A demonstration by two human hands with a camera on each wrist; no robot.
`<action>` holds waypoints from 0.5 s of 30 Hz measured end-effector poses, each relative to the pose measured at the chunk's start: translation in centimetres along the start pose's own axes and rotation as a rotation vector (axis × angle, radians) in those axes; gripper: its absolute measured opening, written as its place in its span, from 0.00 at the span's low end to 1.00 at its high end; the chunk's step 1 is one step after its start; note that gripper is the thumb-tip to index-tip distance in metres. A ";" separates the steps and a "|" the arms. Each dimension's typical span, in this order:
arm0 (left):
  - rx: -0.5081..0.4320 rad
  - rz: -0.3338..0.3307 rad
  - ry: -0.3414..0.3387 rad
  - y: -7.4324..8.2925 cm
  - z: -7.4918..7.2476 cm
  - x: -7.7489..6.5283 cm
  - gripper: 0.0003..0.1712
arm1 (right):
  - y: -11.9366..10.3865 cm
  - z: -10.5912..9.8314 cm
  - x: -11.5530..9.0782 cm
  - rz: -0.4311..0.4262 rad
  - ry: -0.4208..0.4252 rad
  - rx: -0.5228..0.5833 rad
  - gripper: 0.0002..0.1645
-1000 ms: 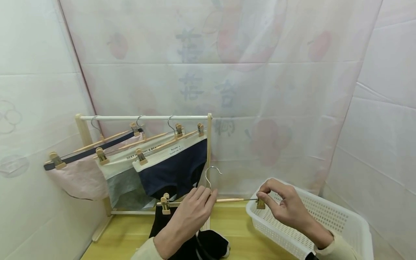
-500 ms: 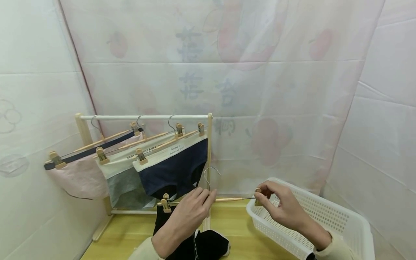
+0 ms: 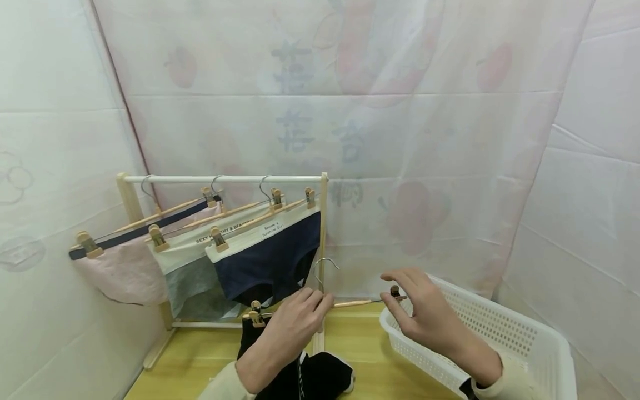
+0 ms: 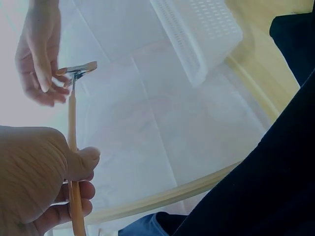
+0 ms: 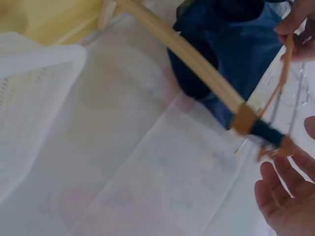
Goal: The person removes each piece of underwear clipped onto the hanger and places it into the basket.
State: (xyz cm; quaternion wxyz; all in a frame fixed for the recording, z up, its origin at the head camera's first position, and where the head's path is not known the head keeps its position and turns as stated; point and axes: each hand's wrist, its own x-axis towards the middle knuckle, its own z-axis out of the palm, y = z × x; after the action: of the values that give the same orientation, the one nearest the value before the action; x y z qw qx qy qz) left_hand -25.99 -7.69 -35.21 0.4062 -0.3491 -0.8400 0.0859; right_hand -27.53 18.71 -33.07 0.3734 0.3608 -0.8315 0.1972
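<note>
My left hand (image 3: 287, 333) grips the middle of a wooden clip hanger (image 3: 353, 304), just under its metal hook (image 3: 327, 262). In the left wrist view, the thumb and fingers wrap the hanger's bar (image 4: 72, 118). A wooden clip (image 3: 256, 316) at the left end sits at the top of a black garment (image 3: 320, 375), which hangs and bunches over the table. At the other end, my right hand (image 3: 430, 316) has its thumb and fingers spread around the second clip (image 3: 395, 291). The right wrist view shows its fingertips (image 5: 283, 164) right by that clip, not pinching it.
Left of my hands stands a rack (image 3: 300, 179) with pink, grey-and-white and navy briefs (image 3: 275, 255) hanging from clip hangers. A white perforated basket (image 3: 520, 328) stands on the yellow table (image 3: 185, 355) at right, under my right hand. Fabric walls surround the table.
My right thumb and fingers have spread apart from the right-hand clip they were pinching, and the clip has turned. My left hand keeps its hold on the hanger, nearly still.
</note>
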 end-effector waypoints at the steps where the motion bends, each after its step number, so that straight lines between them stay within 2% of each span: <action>1: -0.003 -0.002 -0.005 0.0 0.0 0.0 0.16 | -0.4 0.0 0.2 -0.007 -0.010 -0.012 0.20; 6: 0.024 -0.008 -0.047 0.2 0.0 0.2 0.16 | -2.0 0.9 1.1 -0.043 -0.054 -0.069 0.17; 11: 0.048 0.021 -0.072 0.4 0.1 0.1 0.10 | -3.5 1.8 1.7 -0.082 -0.087 -0.074 0.16; 15: 0.062 0.021 -0.077 0.6 0.0 0.0 0.10 | -4.4 2.7 1.9 -0.099 -0.124 -0.082 0.15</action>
State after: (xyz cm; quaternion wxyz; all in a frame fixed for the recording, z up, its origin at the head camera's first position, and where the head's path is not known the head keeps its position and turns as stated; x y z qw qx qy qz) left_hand -25.69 -7.24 -35.49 0.3835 -0.3415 -0.8482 0.1295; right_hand -26.44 13.36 -33.08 0.3450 0.3975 -0.8415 0.1218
